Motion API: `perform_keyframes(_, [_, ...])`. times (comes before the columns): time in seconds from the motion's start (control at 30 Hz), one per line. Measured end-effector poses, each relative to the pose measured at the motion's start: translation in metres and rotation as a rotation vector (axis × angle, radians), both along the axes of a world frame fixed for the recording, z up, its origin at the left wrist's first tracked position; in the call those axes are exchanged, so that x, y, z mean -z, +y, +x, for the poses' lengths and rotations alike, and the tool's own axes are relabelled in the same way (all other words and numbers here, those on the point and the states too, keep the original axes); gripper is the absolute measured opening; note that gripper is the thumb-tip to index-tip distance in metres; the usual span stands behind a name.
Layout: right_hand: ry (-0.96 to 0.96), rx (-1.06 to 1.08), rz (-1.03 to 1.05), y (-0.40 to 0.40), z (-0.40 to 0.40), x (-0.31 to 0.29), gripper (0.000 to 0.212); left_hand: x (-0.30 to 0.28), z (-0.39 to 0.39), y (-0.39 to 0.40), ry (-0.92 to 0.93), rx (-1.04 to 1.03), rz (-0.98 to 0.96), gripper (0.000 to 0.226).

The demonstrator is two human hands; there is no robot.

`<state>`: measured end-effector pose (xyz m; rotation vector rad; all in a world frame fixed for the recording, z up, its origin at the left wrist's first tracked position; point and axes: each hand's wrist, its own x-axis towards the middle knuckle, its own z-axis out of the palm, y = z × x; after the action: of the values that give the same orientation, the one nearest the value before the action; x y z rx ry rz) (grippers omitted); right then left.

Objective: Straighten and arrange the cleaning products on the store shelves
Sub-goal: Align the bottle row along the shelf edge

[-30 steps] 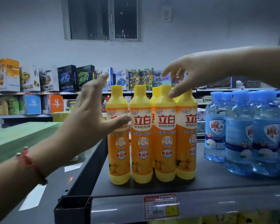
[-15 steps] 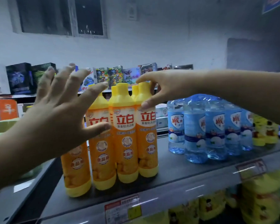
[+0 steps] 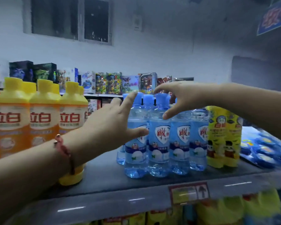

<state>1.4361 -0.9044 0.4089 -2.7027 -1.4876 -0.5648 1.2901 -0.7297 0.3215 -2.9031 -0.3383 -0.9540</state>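
Observation:
Several clear blue bottles (image 3: 159, 143) with blue caps stand in a tight group at the middle of the grey shelf (image 3: 107, 179). My left hand (image 3: 110, 125) is spread open at the group's left side, thumb near the front-left bottle. My right hand (image 3: 182, 98) reaches over the caps from the right, fingers loosely curved above the tops, thumb pointing down toward a bottle's shoulder. Whether either hand touches a bottle is unclear. Orange bottles (image 3: 44, 120) with yellow caps stand in a row at the left.
Yellow packs (image 3: 224, 137) stand right of the blue bottles, and flat blue packs (image 3: 266, 150) lie further right. A price tag (image 3: 189, 193) sits on the shelf's front edge. Yellow goods fill the shelf below. Toy boxes (image 3: 113, 83) line a far shelf.
Both hands left the orange bottles and moved right to the blue bottles. The view swung right with them, so the orange row now sits at the left edge.

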Motion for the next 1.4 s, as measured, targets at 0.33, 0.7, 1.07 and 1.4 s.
perform_keyframes(0.33, [0.130, -0.287, 0.010, 0.013, 0.012, -0.011, 0.069, 0.019, 0.015, -0.006, -0.150, 0.164, -0.463, 0.126])
perform_keyframes(0.7, [0.010, -0.209, -0.091, -0.005, 0.021, -0.022, 0.104, 0.036, 0.015, 0.002, -0.230, 0.232, -0.578, 0.105])
perform_keyframes(1.07, [-0.009, -0.179, -0.159, -0.021, 0.035, -0.015, 0.066, 0.032, 0.029, -0.043, -0.209, -0.016, 0.257, 0.106])
perform_keyframes(1.4, [-0.029, 0.126, -0.273, -0.070, 0.069, -0.016, 0.094, 0.037, 0.063, -0.051, -0.089, -0.088, 0.451, 0.108])
